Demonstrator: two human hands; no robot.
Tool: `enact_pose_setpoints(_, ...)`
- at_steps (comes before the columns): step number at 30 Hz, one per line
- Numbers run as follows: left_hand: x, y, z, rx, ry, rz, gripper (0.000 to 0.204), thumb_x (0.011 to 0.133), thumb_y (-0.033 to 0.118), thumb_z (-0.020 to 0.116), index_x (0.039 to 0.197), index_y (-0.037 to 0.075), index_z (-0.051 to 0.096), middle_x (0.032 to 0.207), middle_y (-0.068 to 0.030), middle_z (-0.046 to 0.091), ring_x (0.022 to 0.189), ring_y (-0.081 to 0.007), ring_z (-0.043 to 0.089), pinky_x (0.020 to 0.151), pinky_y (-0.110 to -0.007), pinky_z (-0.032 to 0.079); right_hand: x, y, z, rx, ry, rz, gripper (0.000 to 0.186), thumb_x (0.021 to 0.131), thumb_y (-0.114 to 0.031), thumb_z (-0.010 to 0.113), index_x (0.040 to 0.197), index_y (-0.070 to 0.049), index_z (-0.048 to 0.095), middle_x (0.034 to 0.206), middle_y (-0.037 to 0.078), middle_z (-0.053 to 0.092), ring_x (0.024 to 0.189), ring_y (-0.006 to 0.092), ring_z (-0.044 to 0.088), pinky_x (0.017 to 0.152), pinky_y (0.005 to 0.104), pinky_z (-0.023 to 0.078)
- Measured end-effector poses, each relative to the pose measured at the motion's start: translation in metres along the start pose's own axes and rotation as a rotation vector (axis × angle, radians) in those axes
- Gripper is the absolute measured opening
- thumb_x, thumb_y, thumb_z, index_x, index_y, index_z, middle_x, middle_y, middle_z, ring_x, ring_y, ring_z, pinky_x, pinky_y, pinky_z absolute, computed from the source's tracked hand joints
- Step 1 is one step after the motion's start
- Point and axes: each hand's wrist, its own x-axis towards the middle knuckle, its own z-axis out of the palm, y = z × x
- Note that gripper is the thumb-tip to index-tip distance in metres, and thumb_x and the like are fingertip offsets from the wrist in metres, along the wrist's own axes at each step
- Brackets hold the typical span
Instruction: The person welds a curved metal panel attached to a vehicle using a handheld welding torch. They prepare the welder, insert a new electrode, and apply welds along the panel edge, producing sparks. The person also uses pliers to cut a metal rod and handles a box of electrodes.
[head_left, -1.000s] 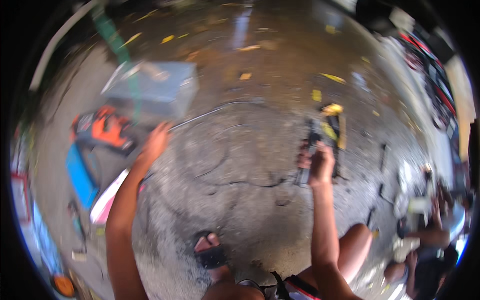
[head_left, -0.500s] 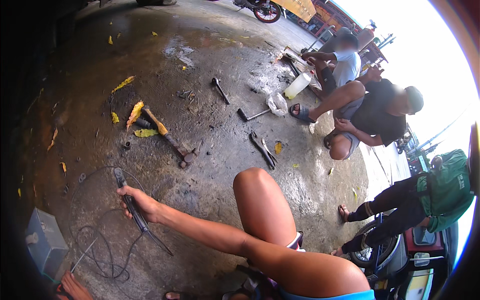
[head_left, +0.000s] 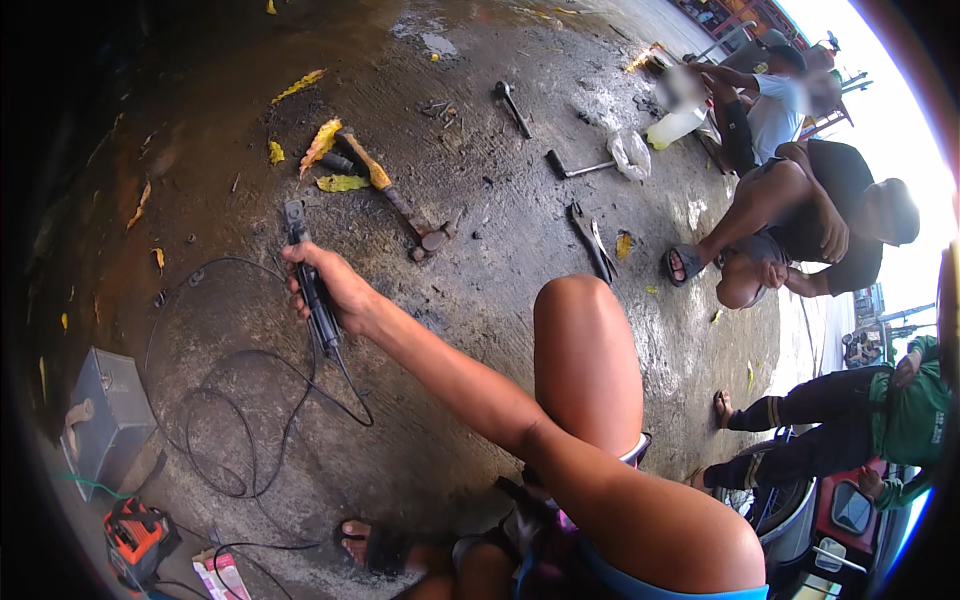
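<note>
Right grip (head_left: 338, 288): holding the black tool (head_left: 321, 320), fingers wrapping around its handle.
Left grip: sitting outside the view; cannot tell its state.
Tool: pointing its metal end away from the person, sitting between the hammer (head_left: 398, 203) and the box (head_left: 112, 410).
Cable (head_left: 290, 432): trailing from the tool's near end, looping over the concrete (head_left: 470, 330).
Hammer: lying just past the tool, its wooden handle resting near yellow leaves (head_left: 343, 183).
Farther right: ratchet (head_left: 513, 110) and pliers (head_left: 593, 243) lying apart.
Left side: grey box standing near the orange machine (head_left: 138, 540).
Upper right: two people crouching, one wearing white, one black (head_left: 845, 185).
</note>
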Motion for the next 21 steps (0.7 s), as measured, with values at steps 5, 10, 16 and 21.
enact_pose_setpoints(5, -0.054, 0.077, 0.08, -0.515, -0.415, -0.269, 0.039, 0.104, 0.032, 0.044, 0.117, -0.002, 0.057, 0.112, -0.0077, 0.06, 0.09, -0.0154, 0.055, 0.069, -0.026, 0.041, -0.004, -0.002, -0.047, 0.203, 0.173, 0.01, 0.036, 0.084, -0.043, 0.063, 0.091, -0.011, 0.048, 0.072, 0.002, 0.054, 0.061, 0.0161, 0.055, 0.056, 0.0311, 0.048)
enact_pose_setpoints(10, -0.104, 0.196, 0.165, -0.971, -0.956, -0.262, 0.026, 0.099, 0.019, 0.057, 0.113, -0.003, 0.06, 0.098, -0.0043, 0.063, 0.081, -0.0071, 0.051, 0.069, -0.022, 0.04, -0.074, 0.002, -0.111, -0.05, 0.372, 0.141, 0.039, 0.089, -0.045, 0.053, 0.101, -0.008, 0.047, 0.086, 0.01, 0.058, 0.081, 0.0266, 0.062, 0.079, 0.042, 0.052)
enact_pose_setpoints(16, -0.136, 0.272, 0.199, -1.073, -1.124, -0.16, 0.025, 0.097, 0.021, 0.062, 0.109, -0.002, 0.062, 0.08, 0.0038, 0.058, 0.068, -0.0004, 0.044, 0.058, -0.019, 0.034, -0.164, 0.025, -0.182, -0.409, 0.302, 0.304, 0.043, 0.098, -0.033, 0.046, 0.12, 0.004, 0.044, 0.114, 0.021, 0.056, 0.091, 0.0324, 0.069, 0.082, 0.0426, 0.057)
enact_pose_setpoints(21, -0.16, 0.259, 0.19, -1.053, -1.012, -0.3, 0.026, 0.098, 0.023, 0.062, 0.108, -0.001, 0.063, 0.079, 0.0046, 0.056, 0.067, -0.0007, 0.043, 0.057, -0.02, 0.033, -0.182, 0.042, -0.183, -0.518, 0.222, 0.48, 0.061, 0.097, -0.046, 0.056, 0.113, 0.012, 0.05, 0.108, 0.022, 0.06, 0.078, 0.0287, 0.072, 0.067, 0.0347, 0.061)
